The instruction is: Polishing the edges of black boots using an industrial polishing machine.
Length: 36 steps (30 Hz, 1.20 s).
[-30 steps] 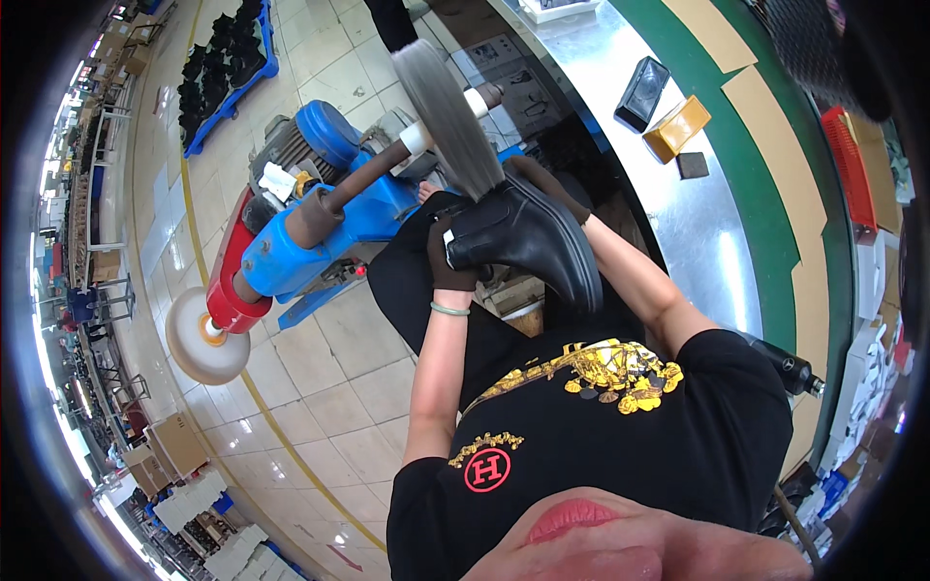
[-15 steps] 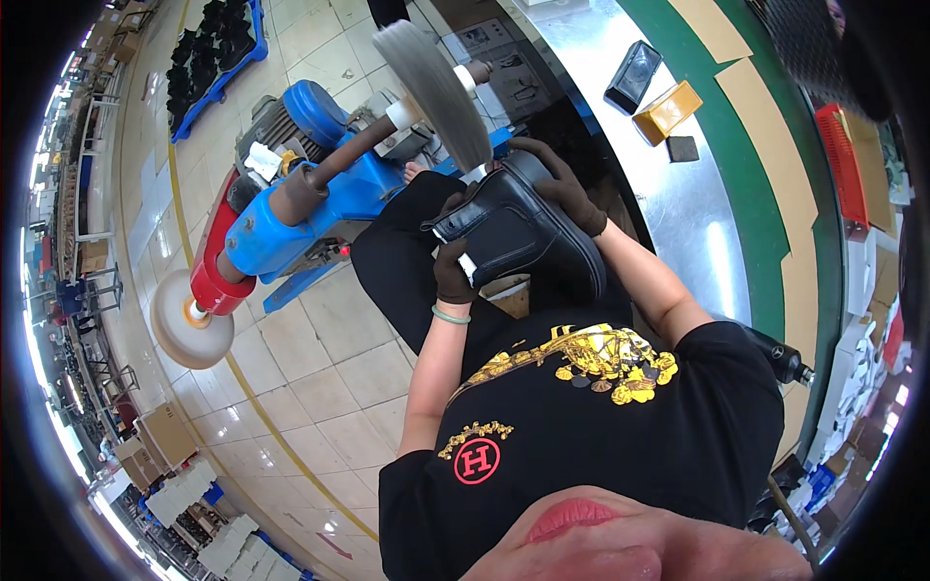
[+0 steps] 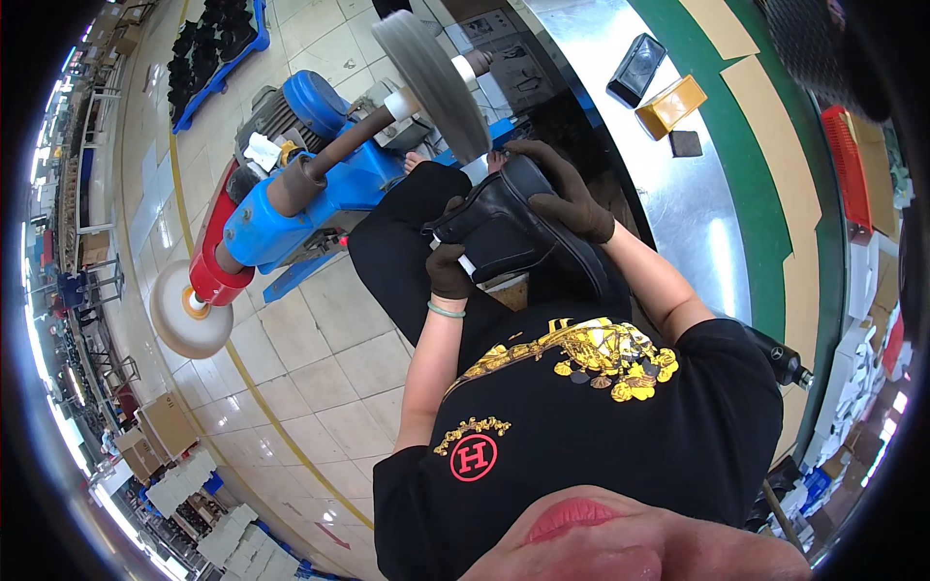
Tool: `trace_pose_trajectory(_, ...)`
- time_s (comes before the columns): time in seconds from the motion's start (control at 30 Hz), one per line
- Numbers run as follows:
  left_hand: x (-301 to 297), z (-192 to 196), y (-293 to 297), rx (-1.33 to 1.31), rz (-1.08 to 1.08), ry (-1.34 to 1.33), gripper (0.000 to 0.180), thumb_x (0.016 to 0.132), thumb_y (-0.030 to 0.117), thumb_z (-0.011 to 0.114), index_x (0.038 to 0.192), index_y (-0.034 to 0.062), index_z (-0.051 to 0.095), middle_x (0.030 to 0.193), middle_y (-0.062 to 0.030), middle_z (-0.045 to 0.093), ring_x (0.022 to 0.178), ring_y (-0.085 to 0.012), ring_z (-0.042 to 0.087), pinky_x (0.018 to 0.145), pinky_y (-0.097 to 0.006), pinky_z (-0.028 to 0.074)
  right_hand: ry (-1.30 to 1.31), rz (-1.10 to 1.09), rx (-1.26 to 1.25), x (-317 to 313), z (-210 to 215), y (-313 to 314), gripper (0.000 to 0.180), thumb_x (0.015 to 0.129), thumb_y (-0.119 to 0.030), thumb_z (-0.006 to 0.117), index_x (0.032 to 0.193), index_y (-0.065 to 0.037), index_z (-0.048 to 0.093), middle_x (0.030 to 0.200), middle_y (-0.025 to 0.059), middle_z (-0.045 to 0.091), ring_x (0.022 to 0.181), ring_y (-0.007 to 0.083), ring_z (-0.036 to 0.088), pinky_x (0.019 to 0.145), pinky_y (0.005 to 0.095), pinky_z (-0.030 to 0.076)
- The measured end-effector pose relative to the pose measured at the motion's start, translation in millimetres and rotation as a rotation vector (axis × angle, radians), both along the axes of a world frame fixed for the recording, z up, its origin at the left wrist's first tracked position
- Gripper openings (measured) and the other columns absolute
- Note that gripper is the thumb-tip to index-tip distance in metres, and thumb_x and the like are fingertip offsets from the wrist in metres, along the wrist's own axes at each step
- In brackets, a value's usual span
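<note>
The person's brown-gloved left hand (image 3: pixel 449 272) is closed on the shaft opening of a black boot (image 3: pixel 518 228) held above the lap near a grey wheel (image 3: pixel 433 89), while the right hand (image 3: pixel 567 194), fingers partly spread, cups the toe end, left of the metal-topped desk (image 3: pixel 693 218).

Bright light reaches us throughout: glare streaks the metal tabletop (image 3: pixel 693 208) and glints off floor tiles (image 3: pixel 334 320), the black boot (image 3: pixel 502 232) takes a soft sheen, the grey wheel (image 3: pixel 426 82) blurs, shelving (image 3: pixel 92 169) bends along the dark left rim.
</note>
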State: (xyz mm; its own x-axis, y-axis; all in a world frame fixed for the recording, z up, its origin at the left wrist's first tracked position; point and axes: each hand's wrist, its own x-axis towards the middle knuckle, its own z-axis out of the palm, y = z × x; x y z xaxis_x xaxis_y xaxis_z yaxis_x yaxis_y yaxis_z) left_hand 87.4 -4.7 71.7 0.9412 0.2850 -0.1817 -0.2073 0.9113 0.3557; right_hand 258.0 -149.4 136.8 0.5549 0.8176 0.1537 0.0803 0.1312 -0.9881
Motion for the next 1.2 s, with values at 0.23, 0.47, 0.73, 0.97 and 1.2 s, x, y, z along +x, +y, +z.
trace_pose_trajectory(0.23, 6.3, -6.4, 1.6, -0.038, -0.010, 0.044, 0.076, 0.067, 0.008, 0.054, 0.141, 0.0069, 0.036, 0.134, -0.0177, 0.048, 0.124, -0.0342, 0.048, 0.106, -0.046, 0.037, 0.100, -0.011, -0.049, 12.2, -20.0, 8.9, 0.068, 0.076, -0.036, 0.061, 0.133, -0.004, 0.043, 0.124, 0.0124, 0.049, 0.115, 0.0201, 0.048, 0.101, 0.0331, 0.035)
trace_pose_trajectory(0.47, 15.0, -12.7, 10.7, -0.070, -0.026, 0.098, 0.065, 0.075, 0.010, 0.050, 0.139, 0.0067, 0.038, 0.130, -0.0172, 0.052, 0.117, -0.0319, 0.054, 0.102, -0.046, 0.043, 0.165, -0.036, -0.125, 27.3, -46.2, 20.7, 0.060, 0.080, -0.031, 0.060, 0.131, -0.005, 0.045, 0.123, 0.0121, 0.050, 0.113, 0.0183, 0.050, 0.099, 0.0309, 0.038)
trace_pose_trajectory(0.73, 21.6, -43.8, 35.8, 0.046, -0.094, 0.140, 0.033, 0.084, 0.013, 0.058, 0.115, 0.0033, 0.053, 0.115, -0.0136, 0.060, 0.106, -0.0236, 0.061, 0.091, -0.036, 0.051, 0.361, -0.052, -0.192, 46.6, -75.9, 42.7, 0.038, 0.087, -0.021, 0.054, 0.119, 0.000, 0.053, 0.107, 0.0089, 0.060, 0.099, 0.0136, 0.057, 0.088, 0.0285, 0.045)
trace_pose_trajectory(0.97, 40.6, -49.8, 65.6, 1.388, 0.132, 0.230, 0.058, 0.060, 0.005, 0.079, 0.112, 0.0035, 0.055, 0.110, -0.0128, 0.062, 0.102, -0.0224, 0.061, 0.089, -0.033, 0.049, 0.316, -0.013, -0.107, 58.7, -123.1, 69.5, 0.025, 0.095, -0.015, 0.043, 0.105, 0.000, 0.061, 0.100, 0.0107, 0.065, 0.090, 0.0156, 0.062, 0.078, 0.0290, 0.048)
trace_pose_trajectory(1.2, 50.0, -28.0, 59.3, 0.157, -0.059, 0.232, 0.049, 0.067, 0.001, 0.072, 0.113, 0.0038, 0.054, 0.109, -0.0125, 0.063, 0.099, -0.0216, 0.062, 0.087, -0.032, 0.052, 0.985, -0.003, -0.048, 65.5, -114.5, 76.5, 0.024, 0.093, -0.015, 0.046, 0.106, -0.001, 0.060, 0.086, 0.0106, 0.067, 0.080, 0.0179, 0.063, 0.076, 0.0296, 0.048)
